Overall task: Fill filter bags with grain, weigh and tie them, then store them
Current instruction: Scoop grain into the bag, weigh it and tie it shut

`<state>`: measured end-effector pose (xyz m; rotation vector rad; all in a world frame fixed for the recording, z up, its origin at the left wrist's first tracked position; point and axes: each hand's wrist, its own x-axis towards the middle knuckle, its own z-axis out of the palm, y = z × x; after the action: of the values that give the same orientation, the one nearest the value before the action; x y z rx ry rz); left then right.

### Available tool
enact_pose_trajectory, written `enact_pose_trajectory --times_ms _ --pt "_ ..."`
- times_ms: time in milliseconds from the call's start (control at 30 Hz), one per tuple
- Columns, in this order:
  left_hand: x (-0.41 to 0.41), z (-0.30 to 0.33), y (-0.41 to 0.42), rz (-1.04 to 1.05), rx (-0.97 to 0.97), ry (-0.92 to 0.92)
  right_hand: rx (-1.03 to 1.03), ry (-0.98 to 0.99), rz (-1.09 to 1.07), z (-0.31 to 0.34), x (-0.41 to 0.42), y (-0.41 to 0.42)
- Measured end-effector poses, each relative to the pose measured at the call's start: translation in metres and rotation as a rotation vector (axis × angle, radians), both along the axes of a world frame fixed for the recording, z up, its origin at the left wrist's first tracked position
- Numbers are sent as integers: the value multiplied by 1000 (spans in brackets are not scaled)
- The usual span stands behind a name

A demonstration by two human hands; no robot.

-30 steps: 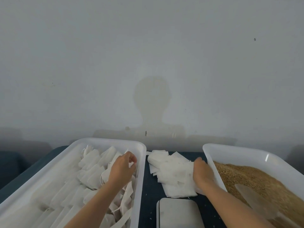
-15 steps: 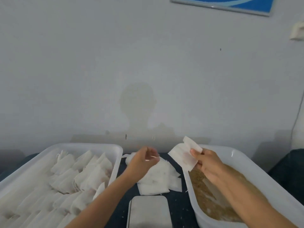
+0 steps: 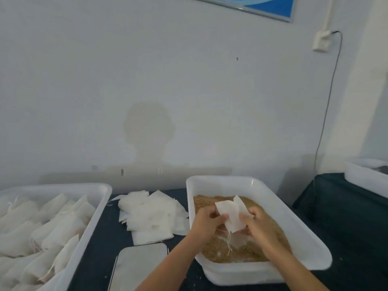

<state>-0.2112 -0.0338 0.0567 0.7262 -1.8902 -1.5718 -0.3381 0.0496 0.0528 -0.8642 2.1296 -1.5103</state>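
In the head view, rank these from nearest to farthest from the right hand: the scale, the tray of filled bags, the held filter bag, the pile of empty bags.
1. filter bag, held in the right hand
2. pile of empty bags, left of the grain tray
3. scale, bottom centre; close to the pile
4. tray of filled bags, far left

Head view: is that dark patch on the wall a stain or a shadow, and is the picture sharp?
Head view: the patch reads as the person's head-and-shoulders shadow; the picture is soft overall, the hands on the filter bag slightly blurred; straight edges bow near the borders.
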Motion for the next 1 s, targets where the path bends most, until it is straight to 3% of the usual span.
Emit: enact_pose_trajectory --times_ms 67,167,300,433,700,1000 --pt "-6 -5 0 -5 -45 -34 15 302 -68 -7 -2 2" --pt "-12 -12 -2 -31 -88 -42 -88 439 30 -8 -1 0" --pt "-13 -17 -4 -76 -127 -5 -89 39 407 -6 5 -1" --pt "-13 -18 -4 -87 -120 25 -137 -90 476 -5 4 1" --pt "-11 -15 -1 -109 -25 89 -103 -101 479 -5 3 2" --pt "-11 -14 1 -166 -54 21 -107 -210 447 -8 0 1"
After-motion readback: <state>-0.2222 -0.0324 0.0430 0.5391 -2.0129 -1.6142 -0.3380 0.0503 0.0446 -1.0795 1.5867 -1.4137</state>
